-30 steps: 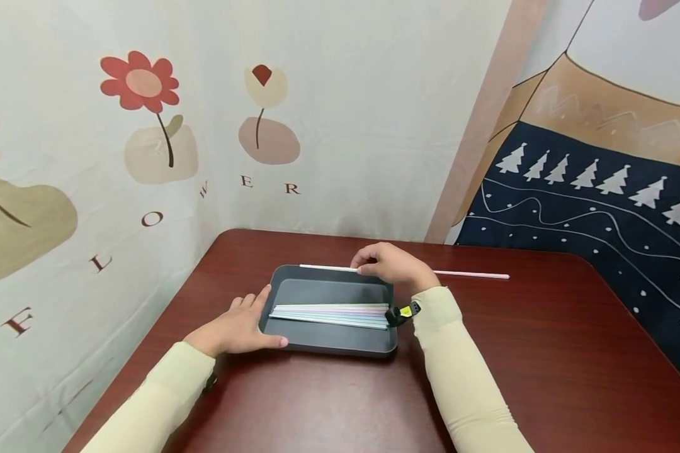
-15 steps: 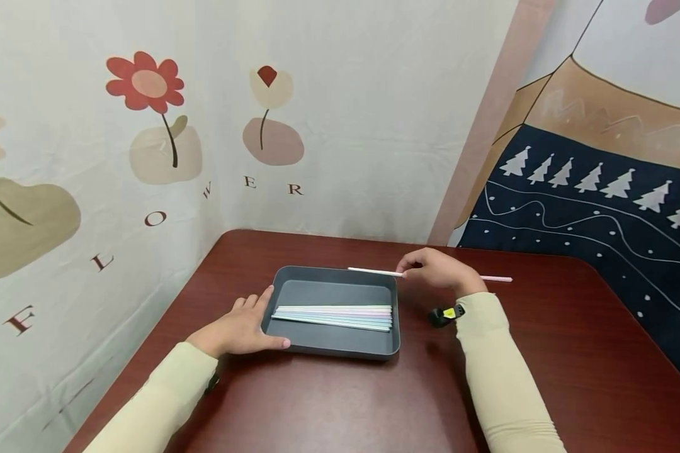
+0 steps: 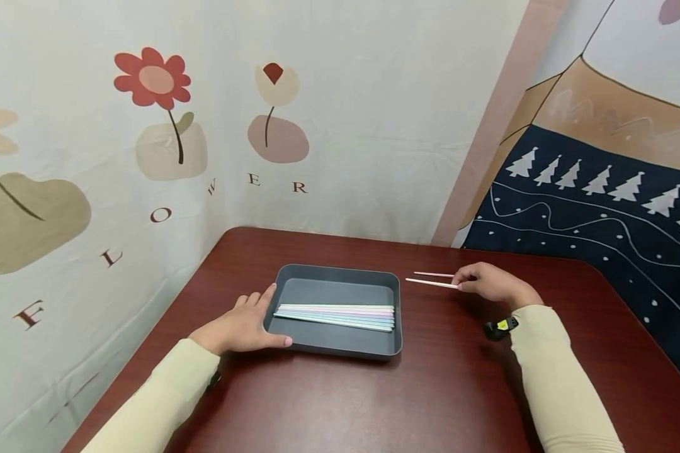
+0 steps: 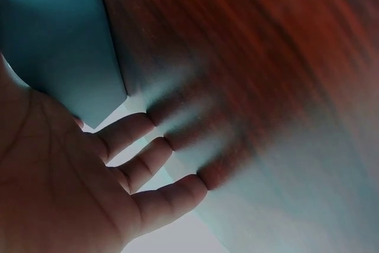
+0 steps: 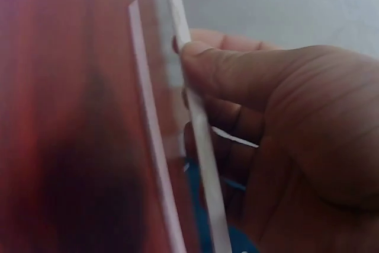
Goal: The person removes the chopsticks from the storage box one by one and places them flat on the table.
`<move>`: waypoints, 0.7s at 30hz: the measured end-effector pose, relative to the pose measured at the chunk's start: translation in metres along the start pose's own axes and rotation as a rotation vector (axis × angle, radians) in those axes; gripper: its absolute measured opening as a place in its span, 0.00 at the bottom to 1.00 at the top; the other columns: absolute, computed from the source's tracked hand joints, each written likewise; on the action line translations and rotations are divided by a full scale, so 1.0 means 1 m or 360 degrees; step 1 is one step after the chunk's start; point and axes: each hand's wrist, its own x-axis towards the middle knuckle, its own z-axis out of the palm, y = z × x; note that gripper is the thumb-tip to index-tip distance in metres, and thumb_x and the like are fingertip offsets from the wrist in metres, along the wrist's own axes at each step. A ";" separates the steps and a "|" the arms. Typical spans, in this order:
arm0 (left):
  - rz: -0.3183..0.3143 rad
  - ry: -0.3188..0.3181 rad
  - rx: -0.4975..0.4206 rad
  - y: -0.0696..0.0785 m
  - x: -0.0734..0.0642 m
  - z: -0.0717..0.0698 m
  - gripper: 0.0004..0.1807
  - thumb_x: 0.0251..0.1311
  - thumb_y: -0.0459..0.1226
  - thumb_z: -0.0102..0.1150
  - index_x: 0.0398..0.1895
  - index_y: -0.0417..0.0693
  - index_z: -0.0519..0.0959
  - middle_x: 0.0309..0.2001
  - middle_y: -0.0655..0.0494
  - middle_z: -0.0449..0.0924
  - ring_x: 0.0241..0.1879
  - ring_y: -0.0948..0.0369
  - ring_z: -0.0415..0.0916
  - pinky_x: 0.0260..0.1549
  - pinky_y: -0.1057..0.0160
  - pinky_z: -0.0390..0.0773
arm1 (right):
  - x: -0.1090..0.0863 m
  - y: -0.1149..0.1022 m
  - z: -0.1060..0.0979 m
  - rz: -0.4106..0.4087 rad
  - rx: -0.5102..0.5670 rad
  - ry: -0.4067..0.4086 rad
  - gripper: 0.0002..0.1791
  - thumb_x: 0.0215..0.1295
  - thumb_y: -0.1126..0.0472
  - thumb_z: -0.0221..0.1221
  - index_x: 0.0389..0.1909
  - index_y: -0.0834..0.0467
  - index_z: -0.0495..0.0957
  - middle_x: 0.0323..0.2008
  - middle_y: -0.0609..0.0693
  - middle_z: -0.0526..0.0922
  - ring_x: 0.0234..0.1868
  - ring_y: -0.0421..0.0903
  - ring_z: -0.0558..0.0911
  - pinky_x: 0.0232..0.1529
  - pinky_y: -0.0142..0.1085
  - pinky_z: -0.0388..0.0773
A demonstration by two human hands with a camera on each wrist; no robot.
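Right wrist view: your right hand pinched a pale stick, best held level; spread left hand steadied the tray.

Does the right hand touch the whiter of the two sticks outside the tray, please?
Touching. The right wrist view shows the right hand pinching the whiter stick between thumb and fingers.
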 end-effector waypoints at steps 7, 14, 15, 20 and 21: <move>-0.0024 -0.0015 -0.0016 -0.002 -0.002 -0.001 0.75 0.39 0.77 0.60 0.79 0.37 0.43 0.67 0.33 0.60 0.64 0.36 0.57 0.56 0.40 0.68 | -0.002 0.022 0.004 0.0069 -0.0051 0.0012 0.06 0.70 0.67 0.57 0.38 0.55 0.83 0.36 0.48 0.79 0.41 0.49 0.73 0.45 0.46 0.69; -0.0032 -0.0018 -0.0019 -0.004 0.001 0.001 0.75 0.39 0.78 0.60 0.79 0.39 0.43 0.66 0.36 0.61 0.63 0.40 0.58 0.54 0.42 0.69 | 0.006 0.037 0.005 0.0038 -0.0105 0.0039 0.07 0.69 0.68 0.58 0.36 0.54 0.82 0.36 0.48 0.79 0.40 0.49 0.73 0.45 0.46 0.69; -0.0029 -0.0016 -0.0019 -0.004 0.001 0.001 0.75 0.39 0.77 0.60 0.79 0.38 0.43 0.66 0.36 0.61 0.63 0.40 0.58 0.54 0.42 0.69 | 0.007 0.039 0.006 0.0033 -0.0109 0.0042 0.07 0.69 0.68 0.57 0.36 0.54 0.82 0.36 0.48 0.79 0.40 0.49 0.73 0.45 0.46 0.69; -0.0044 -0.0024 -0.0019 -0.003 0.002 0.002 0.75 0.38 0.77 0.60 0.79 0.39 0.43 0.67 0.35 0.61 0.64 0.38 0.57 0.55 0.41 0.69 | 0.013 0.043 0.008 0.0014 -0.0084 0.0057 0.08 0.68 0.69 0.57 0.36 0.54 0.82 0.35 0.48 0.80 0.40 0.50 0.73 0.46 0.47 0.69; -0.0057 -0.0029 -0.0017 -0.003 0.002 0.002 0.75 0.38 0.78 0.60 0.79 0.39 0.42 0.68 0.35 0.60 0.65 0.38 0.56 0.56 0.41 0.68 | 0.014 0.043 0.008 0.0006 -0.0083 0.0063 0.08 0.68 0.70 0.57 0.36 0.54 0.82 0.35 0.48 0.79 0.40 0.50 0.73 0.46 0.46 0.69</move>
